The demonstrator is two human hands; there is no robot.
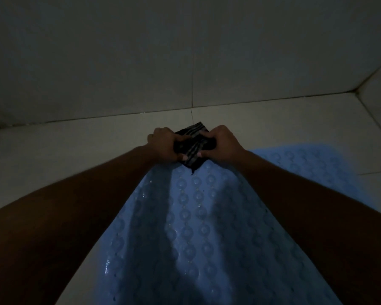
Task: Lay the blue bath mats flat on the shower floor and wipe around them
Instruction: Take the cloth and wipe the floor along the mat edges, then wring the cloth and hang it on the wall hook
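Blue bath mat [196, 227] spread flat on pale tiled shower floor [64, 150], beneath both forearms; at its far end, close to the wall [119, 62], dark striped cloth [193, 148] bunched between left hand [165, 144] and right hand [220, 144], fingers curled round it
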